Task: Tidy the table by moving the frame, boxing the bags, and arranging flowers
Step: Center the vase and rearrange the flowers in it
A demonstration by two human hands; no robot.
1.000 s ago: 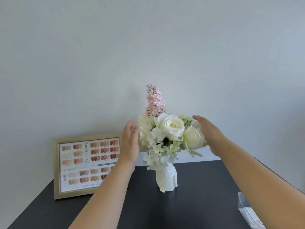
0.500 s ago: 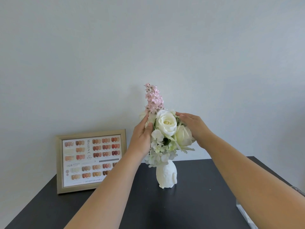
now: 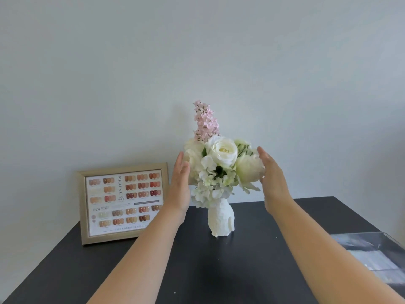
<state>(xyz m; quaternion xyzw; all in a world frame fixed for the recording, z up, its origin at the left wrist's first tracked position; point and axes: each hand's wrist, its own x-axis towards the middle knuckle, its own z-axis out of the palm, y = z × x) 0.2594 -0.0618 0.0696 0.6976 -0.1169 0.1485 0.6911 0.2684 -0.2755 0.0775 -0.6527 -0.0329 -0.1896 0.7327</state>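
Observation:
A bunch of white flowers (image 3: 222, 165) with one pink spike stands in a small white vase (image 3: 220, 220) at the back middle of the dark table (image 3: 219, 270). My left hand (image 3: 180, 185) is flat and upright just left of the blooms, my right hand (image 3: 272, 178) flat and upright just right of them, fingertips at the petals. Both hands hold nothing. A gold-edged frame (image 3: 122, 202) with a nail-colour chart leans against the wall at the back left.
A clear plastic box (image 3: 372, 257) with pale contents sits at the table's right edge, partly cut off. A plain pale wall rises right behind the table.
Both hands have let go of the blooms and spread apart to either side. The bunch, squeezed together half a second ago, has fanned out wider.

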